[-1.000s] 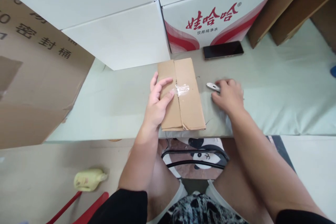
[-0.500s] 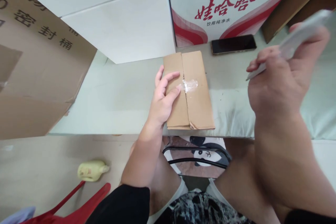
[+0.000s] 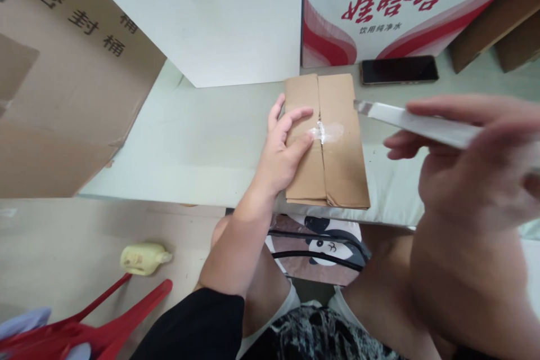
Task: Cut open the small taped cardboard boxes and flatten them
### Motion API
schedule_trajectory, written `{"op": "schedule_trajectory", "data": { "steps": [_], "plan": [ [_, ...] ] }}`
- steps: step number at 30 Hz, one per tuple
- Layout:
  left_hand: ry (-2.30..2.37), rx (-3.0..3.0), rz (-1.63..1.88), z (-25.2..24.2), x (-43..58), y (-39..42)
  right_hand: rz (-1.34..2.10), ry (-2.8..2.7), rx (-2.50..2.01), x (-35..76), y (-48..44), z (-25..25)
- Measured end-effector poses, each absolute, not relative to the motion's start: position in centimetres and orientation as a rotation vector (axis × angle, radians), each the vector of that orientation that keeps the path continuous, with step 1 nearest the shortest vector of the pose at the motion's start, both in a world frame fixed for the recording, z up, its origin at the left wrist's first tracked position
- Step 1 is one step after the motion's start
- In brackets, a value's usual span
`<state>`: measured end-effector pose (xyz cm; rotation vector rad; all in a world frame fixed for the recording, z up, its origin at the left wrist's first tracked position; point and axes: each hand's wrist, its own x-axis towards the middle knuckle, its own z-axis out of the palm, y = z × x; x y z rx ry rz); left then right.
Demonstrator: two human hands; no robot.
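A small brown cardboard box (image 3: 343,171) lies on the pale green cloth, its top flaps meeting at a lengthwise seam with clear tape (image 3: 331,132) across the middle. My left hand (image 3: 284,152) rests on the box's left flap, fingers spread, the thumb tip beside the tape. Blurred by motion, my right hand (image 3: 459,163) grips a utility knife (image 3: 426,122) with a light handle. Its short metal blade end points left toward the box's right edge. Whether the blade touches the box I cannot tell.
Behind the box stand a plain white carton (image 3: 236,28) and a red-and-white carton (image 3: 379,17), with a black phone (image 3: 399,70) before the latter. A large brown carton (image 3: 63,107) borders the left. A yellow bottle (image 3: 143,259) and something red (image 3: 126,320) are below left.
My right hand has swung the knife down and left, so its blade end now points at the box. My left hand stays on the box. The whole view has shifted slightly.
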<state>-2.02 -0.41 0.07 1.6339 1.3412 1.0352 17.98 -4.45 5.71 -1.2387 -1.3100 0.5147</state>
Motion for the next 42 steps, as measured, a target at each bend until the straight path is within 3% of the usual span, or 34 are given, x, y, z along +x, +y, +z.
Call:
{"op": "schedule_trajectory", "data": {
  "steps": [11, 18, 29, 42],
  "plan": [
    [1.308, 1.619, 1.056, 0.0, -1.8, -0.6, 0.614, -1.564, -1.306, 16.8, -3.1, 4.2],
    [1.308, 1.657, 1.073, -0.1, -2.0, -0.6, 0.245, -1.335, -1.196, 16.1, -3.1, 4.4],
    [1.314, 1.603, 1.041, 0.1, -1.9, -0.4, 0.718, -1.420, -1.241, 16.9, -3.1, 4.1],
    [1.319, 1.598, 1.039, 0.3, -1.8, -0.5, 0.507, -1.714, -1.361, 16.7, -2.5, 4.2]
  ]
}}
